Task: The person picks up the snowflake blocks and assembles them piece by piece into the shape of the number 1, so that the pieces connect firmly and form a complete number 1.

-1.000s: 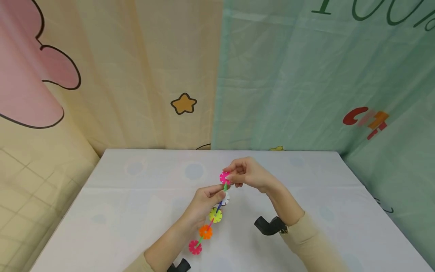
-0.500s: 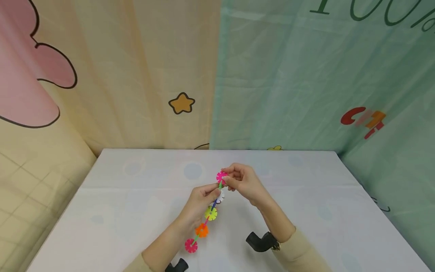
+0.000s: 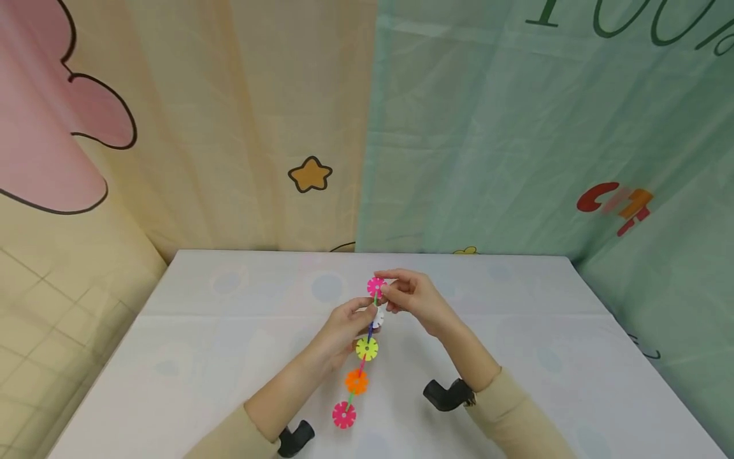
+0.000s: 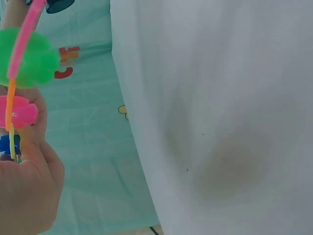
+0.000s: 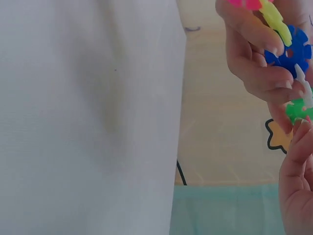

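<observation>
A chain of notched plastic discs, slotted into each other at right angles, hangs between my hands. At its top, my right hand (image 3: 421, 303) pinches the pink disc (image 3: 375, 285). My left hand (image 3: 341, 331) grips the chain just below, at the white disc (image 3: 379, 319), partly covering it. Below hang a yellow disc (image 3: 367, 349), an orange disc (image 3: 357, 382) and another pink disc (image 3: 344, 415) at the lower end. In the right wrist view, a blue disc (image 5: 289, 53) lies against the left fingers, and a green disc (image 5: 297, 111) is by the right fingertips.
A white cloth-covered table (image 3: 229, 370) lies under the hands. Behind it hang a beige curtain (image 3: 229, 127) and a green curtain (image 3: 487, 140). Black wrist-worn devices, one on the right wrist (image 3: 447, 395) and one on the left wrist (image 3: 296, 438), stick out over the table.
Both hands and the chain have risen slightly, and the chain now hangs more upright. The right hand's grip on the top pink disc has shifted a little.
</observation>
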`<state>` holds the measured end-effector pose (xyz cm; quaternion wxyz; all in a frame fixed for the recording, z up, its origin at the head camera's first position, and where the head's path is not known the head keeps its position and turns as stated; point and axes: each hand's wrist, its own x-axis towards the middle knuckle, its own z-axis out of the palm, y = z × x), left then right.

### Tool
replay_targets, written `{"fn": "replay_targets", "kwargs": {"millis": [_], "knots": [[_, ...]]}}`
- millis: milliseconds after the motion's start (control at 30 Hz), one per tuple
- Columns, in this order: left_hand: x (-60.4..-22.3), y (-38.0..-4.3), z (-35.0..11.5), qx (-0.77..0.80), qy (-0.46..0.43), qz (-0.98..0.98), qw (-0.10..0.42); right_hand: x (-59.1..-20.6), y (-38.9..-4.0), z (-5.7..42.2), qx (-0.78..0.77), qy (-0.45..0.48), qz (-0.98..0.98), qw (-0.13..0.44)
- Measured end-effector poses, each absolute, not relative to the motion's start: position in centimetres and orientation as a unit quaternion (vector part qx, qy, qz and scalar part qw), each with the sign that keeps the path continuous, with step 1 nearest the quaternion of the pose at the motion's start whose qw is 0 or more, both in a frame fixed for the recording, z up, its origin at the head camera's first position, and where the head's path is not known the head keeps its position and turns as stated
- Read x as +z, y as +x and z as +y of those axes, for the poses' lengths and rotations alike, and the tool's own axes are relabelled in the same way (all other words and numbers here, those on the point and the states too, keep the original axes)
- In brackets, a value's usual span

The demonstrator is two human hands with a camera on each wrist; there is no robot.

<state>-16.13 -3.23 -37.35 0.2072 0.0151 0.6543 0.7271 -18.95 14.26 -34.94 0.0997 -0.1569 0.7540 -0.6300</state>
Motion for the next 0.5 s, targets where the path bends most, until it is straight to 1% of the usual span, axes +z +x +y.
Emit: {"fn": "replay_targets", "kwargs": {"millis": [100,233,433,500], "knots": [[-37.3,-16.6,-3.1,0.737,0.002,0.644,0.205,-35.8,-18.8,14.4,-0.633,-0.146,0.752,0.113],[-37.1,-17.5,-3.1,0.758,-0.017,0.626,0.182,-37.3,-17.9,14.2,-0.642,-0.110,0.744,0.148],[-37.3,-19.2,-3.1,0.798,-0.059,0.588,0.117,-39.5,-16.0,13.4,-0.683,-0.048,0.684,0.253],[-37.5,-19.7,-3.0,0.805,-0.066,0.582,0.101,-40.1,-15.8,13.2,-0.697,-0.042,0.661,0.275]]}}
